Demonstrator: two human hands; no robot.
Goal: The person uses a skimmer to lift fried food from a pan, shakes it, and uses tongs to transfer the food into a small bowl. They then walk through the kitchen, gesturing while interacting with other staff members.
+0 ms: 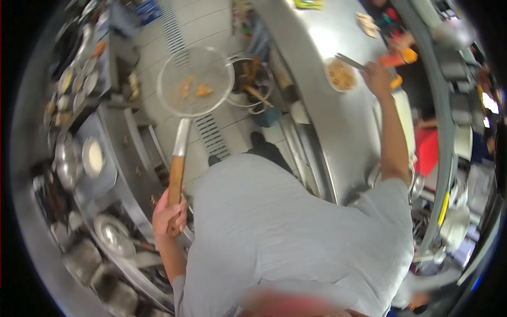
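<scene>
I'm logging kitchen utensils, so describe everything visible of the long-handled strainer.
The strainer has a wide, round, fine-meshed bowl with a metal-looking rim, and a silvery neck joining a brown, wood-looking handle. The left hand grips the handle near its end, holding the bowl out above the tiled floor. A few orange-brown pieces lie in it. Blur hides any wear.

The strainer (196,81), round with pale mesh, a metal neck and a wooden handle, is held out over the floor (203,29), mesh end away from the body, with a few orange-brown pieces (204,90) in it. A slim metal tool (350,61), its kind unclear, reaches over the white bowl (329,80), which sits on the counter (346,132) filled with orange-brown food (341,74).
</scene>
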